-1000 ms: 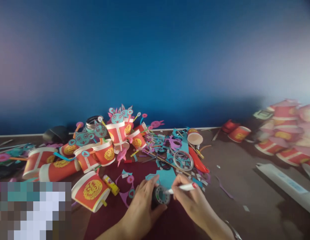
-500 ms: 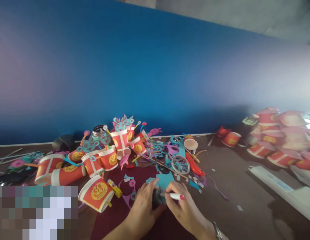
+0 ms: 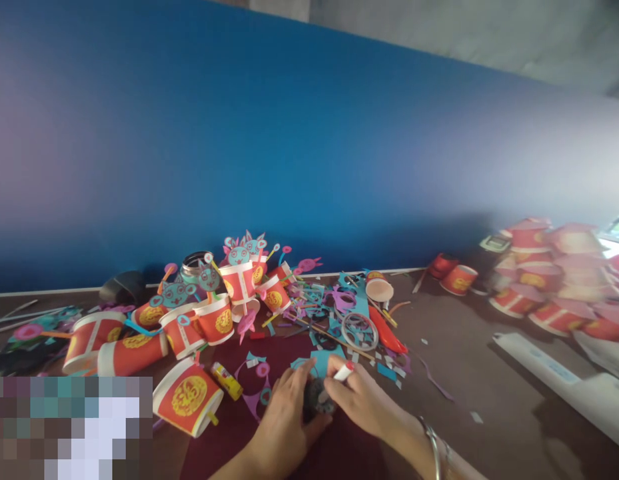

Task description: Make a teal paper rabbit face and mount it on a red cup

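My left hand [image 3: 286, 410] is curled around a small dark round object [image 3: 319, 395], its thumb along the near side and its fingers at the far side. In my right hand [image 3: 364, 403] is a white marker [image 3: 344, 372] with a red end, which slants up past the fingers. The marker's tip is hidden by the hand, close to the round object. Light blue paper [image 3: 328, 361] lies just beyond and partly under both hands. Beneath everything is a dark red sheet [image 3: 214, 450]. Purple paper scraps [image 3: 252, 405] lie left of my left hand.
Red paper cups [image 3: 192, 397] with straws and paper cat faces crowd the left. A yellow glue stick [image 3: 226, 381], a tape roll [image 3: 359, 331], red scissors handles [image 3: 388, 331] and many scraps lie ahead. Stacked cups [image 3: 532, 277] and a long white box [image 3: 534, 360] stand right.
My right hand has turned and shifted slightly; the marker's red end has swung from pointing right to pointing up and away. My left hand stays around the round object.
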The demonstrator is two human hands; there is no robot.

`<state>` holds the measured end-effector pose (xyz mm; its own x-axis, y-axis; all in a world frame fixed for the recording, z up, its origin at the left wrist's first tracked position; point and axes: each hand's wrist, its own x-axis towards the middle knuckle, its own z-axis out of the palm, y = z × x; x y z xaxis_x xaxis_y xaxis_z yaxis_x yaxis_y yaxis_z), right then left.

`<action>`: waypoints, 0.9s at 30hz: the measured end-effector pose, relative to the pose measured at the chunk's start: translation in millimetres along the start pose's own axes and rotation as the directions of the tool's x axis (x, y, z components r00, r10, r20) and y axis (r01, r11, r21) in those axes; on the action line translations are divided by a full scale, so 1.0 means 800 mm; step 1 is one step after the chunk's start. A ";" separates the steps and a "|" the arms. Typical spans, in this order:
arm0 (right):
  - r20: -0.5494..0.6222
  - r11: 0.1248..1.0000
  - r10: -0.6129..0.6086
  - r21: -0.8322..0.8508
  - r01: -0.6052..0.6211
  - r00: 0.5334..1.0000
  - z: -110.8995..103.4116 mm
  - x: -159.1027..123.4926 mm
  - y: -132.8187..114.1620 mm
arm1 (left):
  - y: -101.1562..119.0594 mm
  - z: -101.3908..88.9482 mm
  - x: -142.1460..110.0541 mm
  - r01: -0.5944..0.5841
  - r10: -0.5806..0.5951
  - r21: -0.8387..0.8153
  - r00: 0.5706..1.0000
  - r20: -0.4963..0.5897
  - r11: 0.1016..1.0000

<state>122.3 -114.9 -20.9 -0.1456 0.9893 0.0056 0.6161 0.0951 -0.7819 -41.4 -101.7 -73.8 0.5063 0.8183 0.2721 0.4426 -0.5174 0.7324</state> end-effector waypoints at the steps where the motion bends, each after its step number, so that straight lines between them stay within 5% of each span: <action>1: 0.029 1.000 0.003 -0.027 -0.002 1.000 -0.004 0.006 -0.005 | 0.001 0.000 0.000 0.009 -0.009 0.008 1.000 0.002 1.000; 6: 0.105 0.950 0.106 -0.305 -0.069 0.989 -0.016 0.028 -0.038 | -0.003 0.005 0.000 0.047 -0.047 0.049 0.999 -0.009 0.998; 13: 0.111 0.783 -0.058 -0.611 0.114 0.992 0.000 0.019 -0.052 | -0.016 0.016 -0.002 -0.047 0.049 0.064 0.998 -0.041 0.997; 21: 0.114 0.726 -0.302 -0.616 0.306 0.947 0.009 -0.023 -0.021 | -0.017 0.017 -0.002 -0.110 0.114 0.057 0.991 -0.068 0.992; 27: 0.081 0.790 -0.326 -0.524 0.319 0.942 0.003 -0.031 -0.012 | -0.013 0.011 0.000 -0.034 0.034 -0.002 0.999 -0.005 0.999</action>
<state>118.4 -140.9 -15.2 -0.4007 0.8918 0.2100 0.8459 0.4482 -0.2892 -39.7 -98.8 -86.8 0.5174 0.8016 0.2997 0.4234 -0.5441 0.7243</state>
